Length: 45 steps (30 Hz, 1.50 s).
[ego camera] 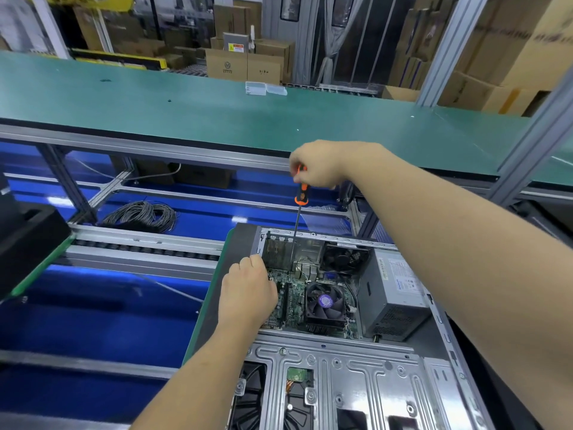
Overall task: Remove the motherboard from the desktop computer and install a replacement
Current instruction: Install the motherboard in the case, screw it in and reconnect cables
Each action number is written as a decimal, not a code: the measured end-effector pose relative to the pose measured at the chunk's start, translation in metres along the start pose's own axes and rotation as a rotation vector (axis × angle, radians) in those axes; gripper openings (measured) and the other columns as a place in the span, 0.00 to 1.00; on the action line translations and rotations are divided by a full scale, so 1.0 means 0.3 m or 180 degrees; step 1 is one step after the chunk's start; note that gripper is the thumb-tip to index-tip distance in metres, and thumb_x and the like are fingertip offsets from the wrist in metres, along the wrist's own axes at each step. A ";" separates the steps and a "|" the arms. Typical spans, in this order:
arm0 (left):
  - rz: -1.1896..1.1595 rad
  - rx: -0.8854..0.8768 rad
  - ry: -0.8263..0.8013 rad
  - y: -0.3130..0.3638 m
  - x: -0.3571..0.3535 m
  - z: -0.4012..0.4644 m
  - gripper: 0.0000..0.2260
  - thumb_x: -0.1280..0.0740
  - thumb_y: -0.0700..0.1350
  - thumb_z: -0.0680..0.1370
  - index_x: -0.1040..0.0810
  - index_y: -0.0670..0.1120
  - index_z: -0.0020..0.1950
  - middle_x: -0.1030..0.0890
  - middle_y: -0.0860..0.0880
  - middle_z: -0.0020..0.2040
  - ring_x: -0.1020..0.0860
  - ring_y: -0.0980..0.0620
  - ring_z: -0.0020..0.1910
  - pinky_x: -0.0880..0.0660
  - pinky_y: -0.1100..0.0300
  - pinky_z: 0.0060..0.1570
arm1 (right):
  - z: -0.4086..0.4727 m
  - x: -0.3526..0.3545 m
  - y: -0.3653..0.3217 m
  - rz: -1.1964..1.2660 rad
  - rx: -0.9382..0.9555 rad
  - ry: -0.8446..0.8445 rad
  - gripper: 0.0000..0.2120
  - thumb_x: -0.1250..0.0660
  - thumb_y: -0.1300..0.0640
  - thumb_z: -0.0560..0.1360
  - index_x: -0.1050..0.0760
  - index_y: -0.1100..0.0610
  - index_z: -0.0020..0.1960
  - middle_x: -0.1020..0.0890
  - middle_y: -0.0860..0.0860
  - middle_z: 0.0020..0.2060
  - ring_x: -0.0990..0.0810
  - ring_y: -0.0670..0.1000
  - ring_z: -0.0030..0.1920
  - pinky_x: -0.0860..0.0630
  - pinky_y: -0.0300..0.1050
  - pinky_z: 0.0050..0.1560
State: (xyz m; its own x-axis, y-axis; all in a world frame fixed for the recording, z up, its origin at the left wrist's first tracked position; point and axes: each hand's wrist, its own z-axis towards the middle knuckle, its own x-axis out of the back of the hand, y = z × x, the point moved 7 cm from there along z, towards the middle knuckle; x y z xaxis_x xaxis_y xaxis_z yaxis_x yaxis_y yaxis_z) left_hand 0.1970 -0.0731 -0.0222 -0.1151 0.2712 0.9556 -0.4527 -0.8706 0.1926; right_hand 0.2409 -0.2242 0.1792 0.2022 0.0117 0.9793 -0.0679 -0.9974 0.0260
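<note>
Case [356, 377]: open desktop lying on its side on a dark mat [217, 293] atop the near surface, side panel off, interior facing up.

Motherboard [294, 297]: green, seated in the far half of the case, left of the power supply. Still in place.

CPU fan [325, 302]: black, purple centre label, on the board's right part.

Rear fan [342, 259]: black, at the far wall of the case, beyond the CPU fan.

Power supply [392, 297]: grey box with a label, just right of the board.

Drive bracket [335, 370]: bare metal plate over the near half of the case; a small green board shows through one cut-out.

Screwdriver [300, 193]: orange and black handle, long thin shaft, held upright. Tip goes down to the board's far edge near the slot area; the exact screw is too small to make out.

Right hand [316, 166]: raised above the case, fingers curled round the top of the screwdriver handle.

Left hand [248, 290]: down at the board's left edge, fingers curled under; seemingly resting there, though whether it holds anything cannot be told.

Cable coil [141, 215]: grey, on the blue shelf below, left of the case and well apart.

Green surface [217, 113]: long bench beyond, with two clear plastic boxes [265, 88] at its far edge.

Cartons [245, 65]: stacked behind the bench.
</note>
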 end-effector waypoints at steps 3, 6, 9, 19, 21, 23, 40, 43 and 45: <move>0.0005 0.0004 0.0011 -0.001 -0.001 0.000 0.07 0.40 0.50 0.79 0.33 0.47 0.52 0.29 0.50 0.45 0.33 0.51 0.42 0.30 0.58 0.42 | -0.017 0.009 0.008 -0.0132 -0.0162 -0.0027 0.18 0.37 0.44 0.80 0.29 0.60 0.54 0.22 0.55 0.42 0.18 0.56 0.33 0.23 0.49 0.32; -0.0041 0.0002 0.0020 -0.001 -0.002 0.000 0.07 0.40 0.50 0.79 0.33 0.47 0.52 0.27 0.50 0.47 0.29 0.50 0.44 0.29 0.58 0.43 | -0.017 0.005 0.002 -0.0116 -0.0053 -0.0036 0.14 0.39 0.47 0.82 0.27 0.58 0.55 0.21 0.54 0.41 0.19 0.55 0.36 0.23 0.48 0.36; -0.0007 -0.0008 0.0023 0.000 0.000 0.001 0.08 0.40 0.50 0.79 0.33 0.47 0.52 0.26 0.49 0.47 0.27 0.49 0.46 0.30 0.57 0.43 | -0.025 0.000 -0.007 -0.0107 -0.0095 -0.0115 0.18 0.36 0.43 0.80 0.29 0.59 0.53 0.23 0.54 0.40 0.19 0.56 0.34 0.23 0.49 0.36; 0.0035 -0.0004 0.0066 0.001 -0.004 -0.002 0.07 0.40 0.50 0.78 0.33 0.48 0.51 0.26 0.50 0.46 0.30 0.51 0.43 0.30 0.58 0.43 | -0.026 0.021 -0.015 -0.0284 -0.0168 0.0061 0.21 0.42 0.43 0.82 0.28 0.60 0.44 0.20 0.57 0.37 0.20 0.58 0.34 0.24 0.48 0.37; 0.0043 -0.0004 0.0065 0.002 -0.003 -0.002 0.07 0.40 0.50 0.78 0.33 0.47 0.52 0.26 0.50 0.46 0.29 0.50 0.43 0.30 0.58 0.43 | -0.027 0.009 -0.031 -0.0272 -0.0053 -0.0118 0.09 0.37 0.51 0.81 0.28 0.57 0.53 0.21 0.57 0.49 0.19 0.60 0.40 0.20 0.52 0.43; 0.0041 -0.0002 0.0063 0.000 -0.003 -0.001 0.07 0.40 0.49 0.78 0.32 0.47 0.52 0.26 0.50 0.47 0.29 0.50 0.43 0.30 0.58 0.43 | -0.034 0.001 -0.024 -0.0136 -0.0091 -0.0240 0.11 0.34 0.51 0.79 0.29 0.56 0.57 0.22 0.55 0.50 0.16 0.58 0.35 0.19 0.52 0.39; -0.0051 -0.0004 0.0038 -0.002 -0.006 0.001 0.08 0.40 0.50 0.79 0.31 0.47 0.53 0.25 0.49 0.47 0.26 0.49 0.46 0.28 0.57 0.45 | -0.035 0.006 -0.002 0.0002 -0.0180 0.0041 0.22 0.39 0.41 0.80 0.26 0.62 0.50 0.20 0.57 0.39 0.18 0.57 0.29 0.17 0.53 0.40; -0.0070 0.0003 0.0042 -0.002 -0.005 0.002 0.08 0.40 0.49 0.79 0.32 0.47 0.53 0.25 0.49 0.47 0.27 0.49 0.45 0.28 0.57 0.44 | -0.032 0.000 -0.012 0.0083 0.0046 -0.0006 0.17 0.34 0.46 0.79 0.30 0.55 0.62 0.22 0.51 0.44 0.17 0.56 0.33 0.20 0.50 0.41; -0.0058 0.0000 0.0052 -0.002 -0.005 0.000 0.07 0.40 0.49 0.78 0.32 0.47 0.52 0.26 0.49 0.47 0.28 0.50 0.44 0.29 0.58 0.44 | -0.037 0.005 0.003 -0.0147 -0.0155 0.0032 0.21 0.36 0.40 0.79 0.30 0.58 0.56 0.24 0.52 0.40 0.19 0.55 0.32 0.24 0.47 0.34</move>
State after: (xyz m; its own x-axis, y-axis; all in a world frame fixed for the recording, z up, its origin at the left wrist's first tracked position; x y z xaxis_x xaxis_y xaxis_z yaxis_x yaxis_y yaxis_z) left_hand 0.1975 -0.0729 -0.0239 -0.1211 0.2937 0.9482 -0.4549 -0.8654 0.2100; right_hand 0.2303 -0.2242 0.1829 0.1964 0.0587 0.9788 -0.1064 -0.9910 0.0807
